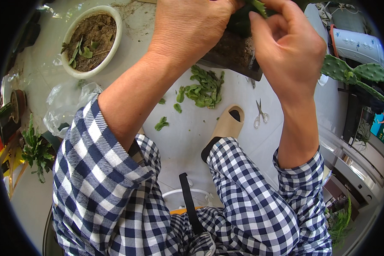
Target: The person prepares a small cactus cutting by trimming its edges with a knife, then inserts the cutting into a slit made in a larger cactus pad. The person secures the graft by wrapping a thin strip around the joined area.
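Both hands are raised at the top edge, over a dark rectangular planter of soil [232, 51]. My left hand [192, 25] has its fingertips cut off by the picture's edge, so its grip is hidden. Beside the tip of a green leaf [260, 7], my right hand [284, 41] has its thumb and curled fingers apart; whether they pinch the plant cannot be told. A pile of cut green cactus segments [206, 88] lies on the floor below the planter, with a few loose pieces [161, 124] around it. Scissors with clear handles [260, 115] lie to the right, blades apart.
A round pot of soil with leaf pieces [119, 41] stands upper left, above a crumpled clear plastic bag [62, 102]. Potted plants [38, 150] line the left side. A prickly pear cactus [337, 70] and a white patterned pot [355, 44] are at right. A beige slipper [225, 124] is on the floor.
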`<action>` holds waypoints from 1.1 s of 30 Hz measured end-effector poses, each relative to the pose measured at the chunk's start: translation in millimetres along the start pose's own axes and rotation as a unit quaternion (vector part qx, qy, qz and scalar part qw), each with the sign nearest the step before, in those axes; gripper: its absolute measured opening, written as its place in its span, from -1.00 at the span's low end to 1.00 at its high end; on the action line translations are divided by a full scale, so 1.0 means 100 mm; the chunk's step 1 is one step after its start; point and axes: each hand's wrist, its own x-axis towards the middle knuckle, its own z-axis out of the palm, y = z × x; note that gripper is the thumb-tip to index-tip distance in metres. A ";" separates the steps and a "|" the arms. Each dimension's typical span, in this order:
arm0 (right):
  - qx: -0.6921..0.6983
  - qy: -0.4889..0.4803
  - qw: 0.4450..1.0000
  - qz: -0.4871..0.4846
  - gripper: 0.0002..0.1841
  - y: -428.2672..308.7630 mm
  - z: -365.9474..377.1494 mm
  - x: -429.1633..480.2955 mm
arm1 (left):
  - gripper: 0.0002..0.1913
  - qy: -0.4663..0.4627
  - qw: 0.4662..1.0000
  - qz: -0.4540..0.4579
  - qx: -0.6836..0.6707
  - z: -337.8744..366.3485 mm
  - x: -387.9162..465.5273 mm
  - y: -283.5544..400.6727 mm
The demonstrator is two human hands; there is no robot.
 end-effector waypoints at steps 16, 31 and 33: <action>0.026 0.035 0.998 -0.038 -0.91 0.11 0.06 0.03 | -0.91 0.000 1.000 0.004 0.022 0.00 -0.01 0.02; 0.005 0.055 0.997 -0.053 -0.98 0.17 0.15 0.06 | -0.90 0.001 0.993 -0.080 0.081 0.01 0.02 0.23; 0.024 0.046 0.998 -0.042 -0.98 0.14 0.14 0.07 | -0.90 -0.002 0.997 -0.053 0.061 -0.01 0.03 0.17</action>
